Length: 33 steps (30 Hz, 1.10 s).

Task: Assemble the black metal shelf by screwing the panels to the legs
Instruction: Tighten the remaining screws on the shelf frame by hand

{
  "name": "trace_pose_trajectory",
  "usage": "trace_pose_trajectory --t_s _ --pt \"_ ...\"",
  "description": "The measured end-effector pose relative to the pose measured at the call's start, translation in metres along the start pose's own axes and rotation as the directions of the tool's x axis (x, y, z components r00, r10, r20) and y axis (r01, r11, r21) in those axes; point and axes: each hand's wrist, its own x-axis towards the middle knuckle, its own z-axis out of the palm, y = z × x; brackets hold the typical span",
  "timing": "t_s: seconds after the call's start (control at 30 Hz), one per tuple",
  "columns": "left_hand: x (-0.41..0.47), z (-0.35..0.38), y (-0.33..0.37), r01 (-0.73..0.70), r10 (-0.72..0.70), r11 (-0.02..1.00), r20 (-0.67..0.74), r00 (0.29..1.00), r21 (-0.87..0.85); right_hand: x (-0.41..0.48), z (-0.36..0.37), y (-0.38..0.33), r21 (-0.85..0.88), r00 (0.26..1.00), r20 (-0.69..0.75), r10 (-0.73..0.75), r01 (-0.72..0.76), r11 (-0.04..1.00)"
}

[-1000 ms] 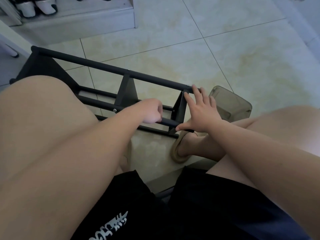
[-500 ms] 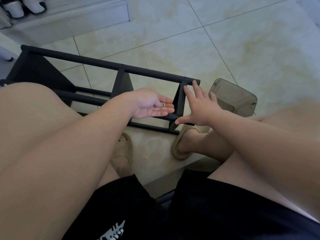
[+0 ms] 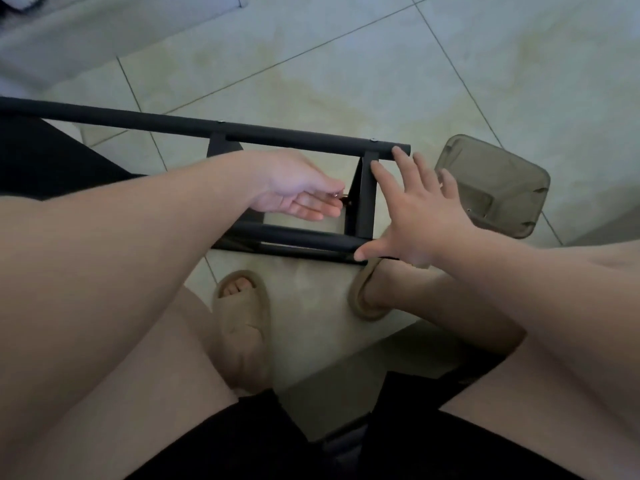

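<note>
The black metal shelf (image 3: 277,133) lies on its side on the tiled floor between my knees. Its round legs run left to right, and flat panels stand between them. My left hand (image 3: 298,188) reaches in from the left, its fingertips pinching a small silver screw (image 3: 336,195) against the inner face of the end panel (image 3: 364,199). My right hand (image 3: 419,216) is spread flat against the outer side of that panel. Its fingers touch the upper leg's end and its thumb rests on the lower leg's end.
A translucent brownish plastic container (image 3: 495,181) sits on the floor just right of the shelf's end. My feet in beige slippers (image 3: 242,327) rest in front of the shelf. A raised step (image 3: 104,39) runs along the far left.
My left hand has left the lower leg, turned palm up and moved right to the end panel with the screw. My right hand has stayed spread against the panel. My view has moved closer.
</note>
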Motion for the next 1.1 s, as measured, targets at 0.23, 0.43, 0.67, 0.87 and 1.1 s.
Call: trace_pose_trajectory --t_s 0.23,0.43,0.67,0.87,1.1 --pt "0.034 -0.001 -0.007 0.054 -0.055 0.997 0.014 0.998 0.062 0.002 -0.001 0.0 0.043 1.0 0.029 0.002 -0.003 0.999" --pt "0.055 -0.006 -0.01 0.072 -0.073 0.997 0.033 0.997 0.018 0.005 -0.004 -0.004 0.048 0.999 0.05 -0.005 0.002 0.999" --pt "0.066 0.001 -0.013 0.118 -0.127 0.987 0.075 0.989 0.113 0.006 -0.007 -0.007 0.057 0.998 0.06 -0.019 0.016 0.998" --pt "0.072 0.015 -0.013 0.129 -0.143 0.972 0.054 0.988 0.197 0.006 -0.009 -0.01 0.067 0.997 0.081 -0.019 0.014 0.998" --pt "0.07 0.02 -0.004 0.177 -0.233 0.95 0.206 0.95 0.258 0.006 -0.011 -0.01 0.077 0.997 0.077 -0.019 0.013 0.997"
